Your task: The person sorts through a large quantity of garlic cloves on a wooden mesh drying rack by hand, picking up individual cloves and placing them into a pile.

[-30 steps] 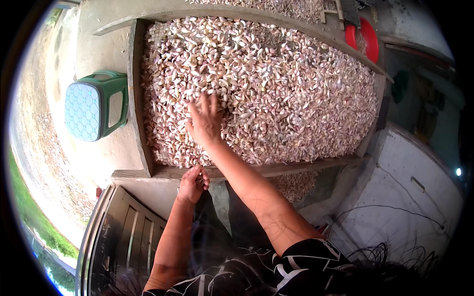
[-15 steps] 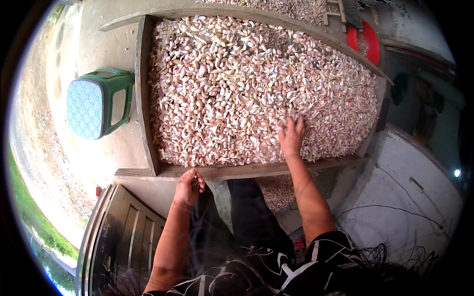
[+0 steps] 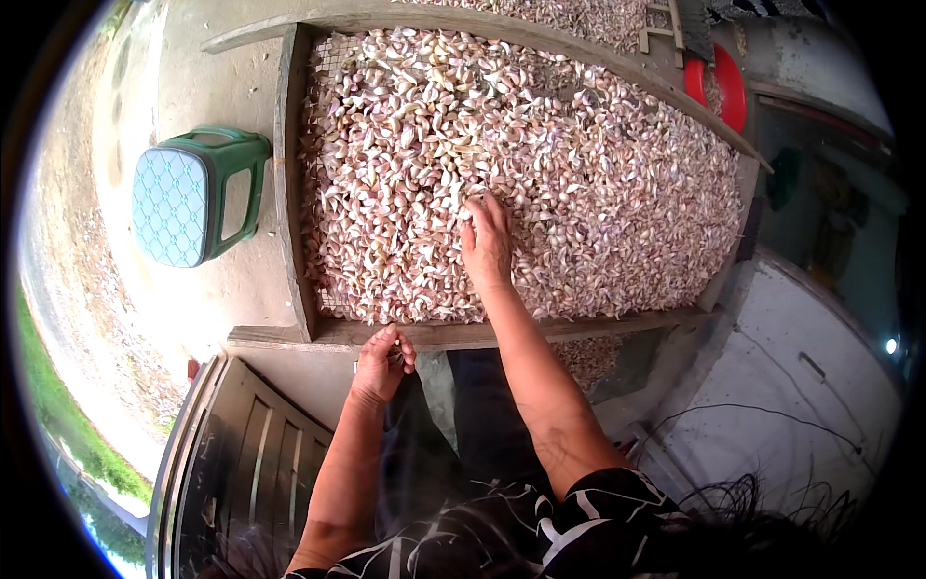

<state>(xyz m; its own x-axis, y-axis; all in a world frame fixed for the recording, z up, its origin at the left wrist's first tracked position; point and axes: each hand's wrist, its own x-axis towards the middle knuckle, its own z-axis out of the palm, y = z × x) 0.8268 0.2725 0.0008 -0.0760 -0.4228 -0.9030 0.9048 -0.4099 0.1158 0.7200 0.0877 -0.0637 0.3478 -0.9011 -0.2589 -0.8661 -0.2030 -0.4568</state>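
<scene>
A thick layer of pinkish-white garlic cloves (image 3: pixel 405 203) covers a wooden-framed mesh rack (image 3: pixel 289 183) in front of me. My right hand (image 3: pixel 489 241) reaches over the middle of the layer. Its fingers are bent with the thumb a little apart, and the fingertips touch the cloves. Nothing can be clearly seen in its grasp. Close to the rack's near rail, my left hand (image 3: pixel 383 365) is curled closed, palm turned inward. Small bits show among its fingers, too small to name.
Left of the rack stands a green plastic stool (image 3: pixel 172 207) with a pale blue patterned seat. A red basin (image 3: pixel 730 92) lies beyond the far right corner, near a small wooden frame (image 3: pixel 664 27). More cloves (image 3: pixel 584 359) show beneath the rack. A panelled door (image 3: pixel 260 463) is at lower left.
My right hand has moved left and slightly farther away across the cloves. My left hand stays closed by the near rail, shifted slightly right in view.
</scene>
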